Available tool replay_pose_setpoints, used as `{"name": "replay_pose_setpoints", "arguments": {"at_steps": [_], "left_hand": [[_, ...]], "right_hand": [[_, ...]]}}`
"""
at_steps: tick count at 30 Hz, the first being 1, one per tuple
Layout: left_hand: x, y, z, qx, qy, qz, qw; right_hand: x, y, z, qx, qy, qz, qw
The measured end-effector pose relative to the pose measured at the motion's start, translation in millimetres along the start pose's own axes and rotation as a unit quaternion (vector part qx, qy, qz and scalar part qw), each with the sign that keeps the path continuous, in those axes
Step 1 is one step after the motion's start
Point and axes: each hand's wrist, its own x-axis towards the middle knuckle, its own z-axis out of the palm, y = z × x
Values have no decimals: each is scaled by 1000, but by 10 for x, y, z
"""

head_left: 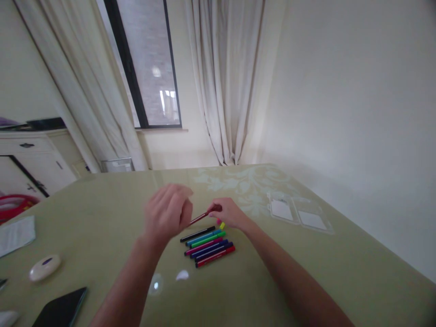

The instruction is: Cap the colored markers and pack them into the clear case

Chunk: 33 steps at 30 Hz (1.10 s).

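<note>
The dark red pen (201,217) slants over the table (225,290), just beyond the black pen (197,234). The fingers of the right hand (230,212) pinch one end of it, and its other end meets the left hand (167,211), whose fingers are curled but blurred; whether they grip it I cannot tell. Nearer the wearer, blue, green, pink, two navy and red pens follow the black one in a slanting row. The red pen (215,257) bears pale marks too small to read; no brand is legible. A yellow bit (222,225) lies beside the right hand. The clear plastic case (297,217) lies open near the table's right edge. Bare tabletop stretches left of the row and between the hands and the far edge.
</note>
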Motion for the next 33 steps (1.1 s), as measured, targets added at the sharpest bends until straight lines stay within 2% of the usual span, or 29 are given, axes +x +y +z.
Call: {"name": "replay_pose_setpoints", "arguments": {"at_steps": [2, 3, 6, 8, 12, 18, 22, 27, 30, 33], "left_hand": [[75, -154, 98, 42, -29, -17, 999], [83, -255, 145, 111, -79, -37, 990], [-19, -579, 249, 246, -235, -124, 932], [-131, -747, 281, 263, -272, -156, 912], [-263, -898, 312, 253, -287, -183, 906], [-270, -976, 404, 209, -297, -205, 909], [-264, -972, 454, 159, -297, -204, 919], [-150, -775, 503, 68, -288, -175, 939], [-16, -578, 478, -5, -274, -142, 951], [115, -364, 389, -129, -219, -99, 962]], "right_hand": [[-5, 41, 41, -23, -26, 0, 999], [-6, 55, 59, -34, -36, -2, 999], [-3, 79, 114, -57, -75, -8, 996], [-1, 80, 139, -74, -97, -10, 992], [-11, 51, 49, -112, -110, -1, 988], [-61, 31, -331, -160, -158, 52, 973], [-79, 64, -318, -192, -178, 67, 963], [-93, 81, -223, -260, -158, 83, 949], [-110, 4, -340, -283, -117, 50, 951], [-113, -150, -528, -199, -29, -7, 980]]}}
